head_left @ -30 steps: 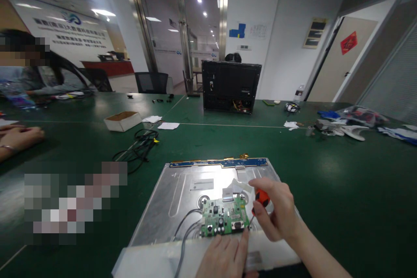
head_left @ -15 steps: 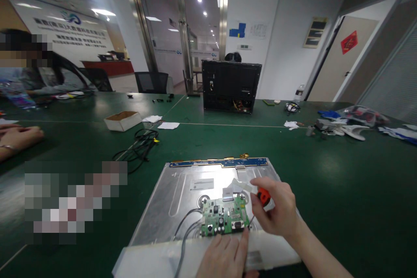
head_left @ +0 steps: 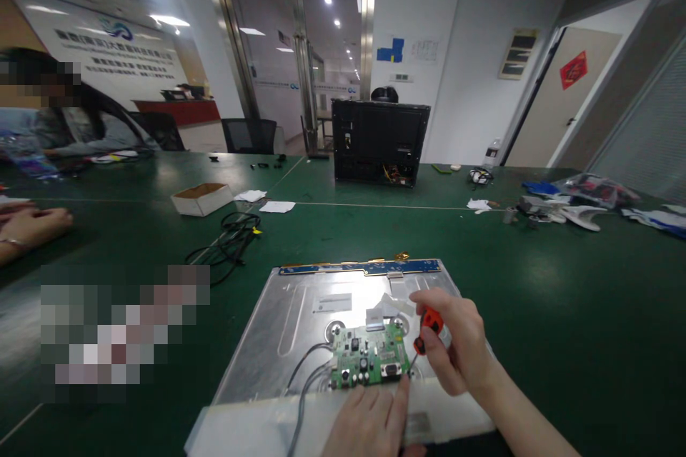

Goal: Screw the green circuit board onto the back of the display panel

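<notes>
Holding a red-and-black, thin-shafted screwdriver (head_left: 431,321)

Cannot make out the tip of the screwdriver (head_left: 430,323), too small beside the board (head_left: 369,355), nor see the handle part behind the right hand (head_left: 461,343). Cannot see the left hand (head_left: 367,423) beyond the picture's edge. Cannot read the blurred label (head_left: 332,303). Cannot see beneath the pixelated patch (head_left: 126,335), near left.

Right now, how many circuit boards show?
2: a green board by the left hand, a blue board at the far edge of the panel. Others may be hidden.
</notes>
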A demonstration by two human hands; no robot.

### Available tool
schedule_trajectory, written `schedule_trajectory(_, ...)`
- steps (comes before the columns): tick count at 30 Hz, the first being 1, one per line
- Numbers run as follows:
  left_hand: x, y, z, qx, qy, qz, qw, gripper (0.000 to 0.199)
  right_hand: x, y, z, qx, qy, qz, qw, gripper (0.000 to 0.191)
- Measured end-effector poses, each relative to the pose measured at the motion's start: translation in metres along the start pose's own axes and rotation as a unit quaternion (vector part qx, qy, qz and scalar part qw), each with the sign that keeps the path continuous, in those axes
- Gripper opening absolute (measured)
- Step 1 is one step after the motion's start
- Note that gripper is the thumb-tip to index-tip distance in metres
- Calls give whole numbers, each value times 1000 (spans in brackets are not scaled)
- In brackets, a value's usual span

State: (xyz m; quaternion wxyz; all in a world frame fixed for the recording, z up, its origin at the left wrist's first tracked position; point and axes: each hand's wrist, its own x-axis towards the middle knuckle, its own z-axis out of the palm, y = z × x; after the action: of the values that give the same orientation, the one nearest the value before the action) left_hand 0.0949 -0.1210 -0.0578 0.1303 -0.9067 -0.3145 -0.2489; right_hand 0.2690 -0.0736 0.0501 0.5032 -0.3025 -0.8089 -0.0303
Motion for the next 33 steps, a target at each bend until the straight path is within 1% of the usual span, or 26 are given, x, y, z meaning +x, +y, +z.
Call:
schedule_trajectory(3,1,0,0,2,2,-1,1000,51,0,-1,-1,-3,3,1,1000,29)
schedule_trajectory(8,0,0,0,9,8,-5,1000,53,-1,-1,1,-47,19,-3,999,27)
schedule_trajectory(15,-4,-1,3,-4,-12,-5,1000,51,-2,1,6,-61,41,-7,997,22)
schedule_trajectory(20,1,0,0,1,12,-4,1000,51,-4,2,7,-59,31,-4,998,19)
schedule_trajectory(22,2,0,0,4,14,-3,1000,52,-4,2,6,-47,25,-6,999,20)
schedule_trajectory(28,-1,-1,0,-6,-15,-4,1000,51,1,-1,-1,-13,7,-6,1000,28)
schedule_trajectory(31,0,0,-1,-3,-18,-7,1000,51,3,-3,-2,-6,10,-6,1000,34)
schedule_trajectory(33,0,0,-1,0,-16,-6,1000,51,3,-3,-2,-8,14,-8,1000,34)
